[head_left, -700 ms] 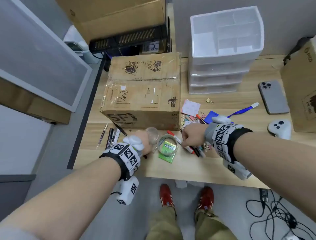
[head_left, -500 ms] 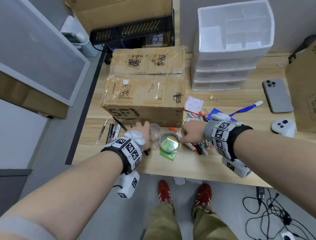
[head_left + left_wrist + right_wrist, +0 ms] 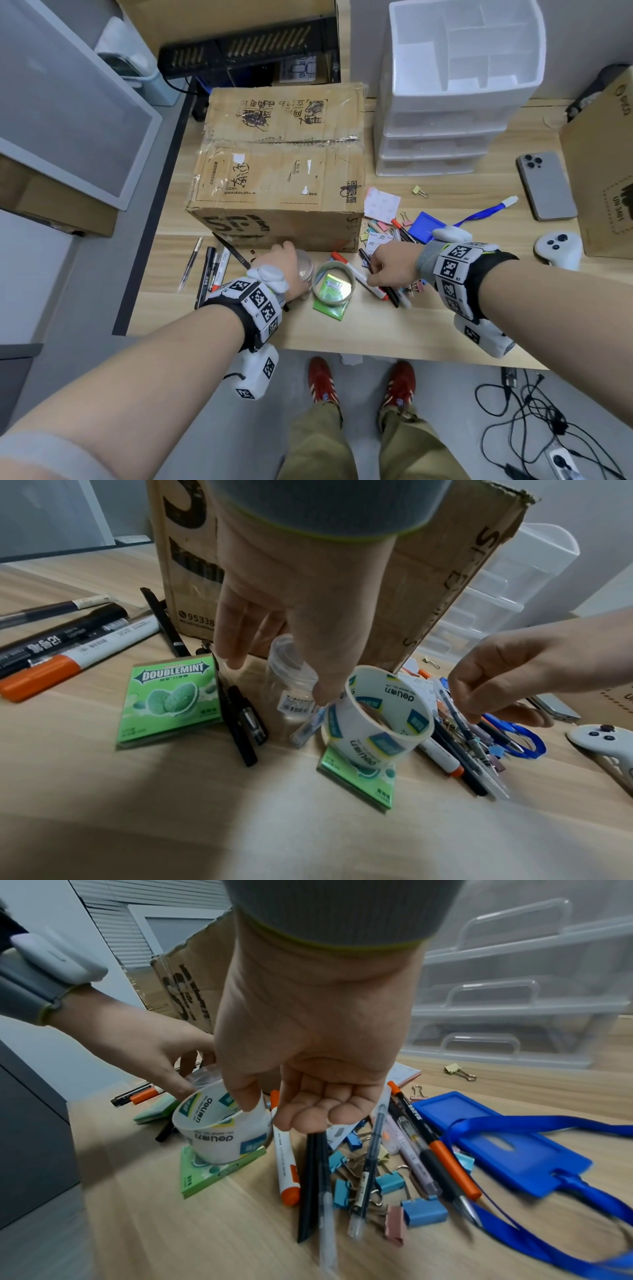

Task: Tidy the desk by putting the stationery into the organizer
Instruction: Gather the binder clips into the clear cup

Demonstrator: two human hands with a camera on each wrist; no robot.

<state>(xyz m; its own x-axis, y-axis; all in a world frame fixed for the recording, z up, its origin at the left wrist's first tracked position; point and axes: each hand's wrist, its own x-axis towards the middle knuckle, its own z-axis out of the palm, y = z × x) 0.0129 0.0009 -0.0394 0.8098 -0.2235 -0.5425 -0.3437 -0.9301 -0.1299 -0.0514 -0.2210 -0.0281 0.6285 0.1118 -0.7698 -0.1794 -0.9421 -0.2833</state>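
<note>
The white organizer (image 3: 459, 102), an open compartment tray over drawers, stands at the back of the desk. My left hand (image 3: 286, 267) reaches down over a clear plastic jar (image 3: 291, 685), thumb on its near side and fingers on its far side. A tape roll (image 3: 377, 739) stands beside the jar on a green gum pack (image 3: 363, 780). Just right of the roll, my right hand (image 3: 284, 1115) has its fingers curled and pinches two dark pens (image 3: 311, 1177) whose far ends rest on the desk.
A big cardboard box (image 3: 281, 171) stands right behind the hands. Markers (image 3: 68, 647) and a second gum pack (image 3: 167, 693) lie left. Pens, binder clips (image 3: 424, 1210), a blue badge holder (image 3: 496, 1139) and scissors (image 3: 514, 734) lie right, beyond them a phone (image 3: 544, 186) and controller (image 3: 558, 248).
Both hands stay at the same spots by the jar and the pens. Only the head view has shifted slightly. Nothing has been lifted.
</note>
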